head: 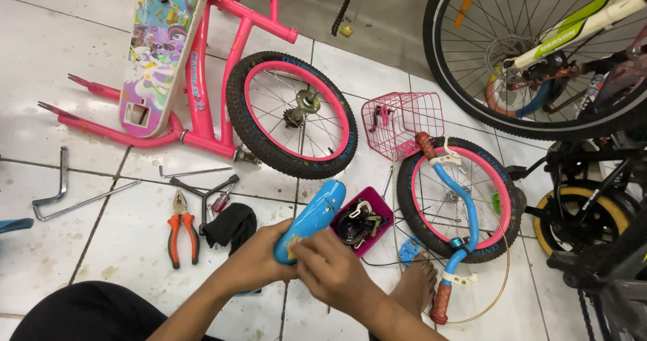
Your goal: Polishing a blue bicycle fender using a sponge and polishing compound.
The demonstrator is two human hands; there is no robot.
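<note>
**On the tiled floor, both hands at a blue fender**

Low over the floor [60, 51], the left hand [259, 260] is closed around the near end of a blue fender [311, 218], holding it from below and the side. The right hand [330, 267] lies over the same end, fingers curled and pressing a small yellowish bit against the fender; whether it actually pinches that bit cannot be told. The fender slants up and away from the hands, its far end just beside a pink tray [367, 221] of small parts.

Left of the hands lie a black cloth [231, 225], orange pliers [182, 230] and several long keys [62, 193]. Beyond them a pink frame [202, 78] lies on its side next to a pink-rimmed wheel [291, 115]. A pink basket [402, 122] sits to the right, and a second wheel [459, 199] lies flat with a blue handlebar [465, 213] across it. A bare foot [414, 284] rests near that wheel.
</note>
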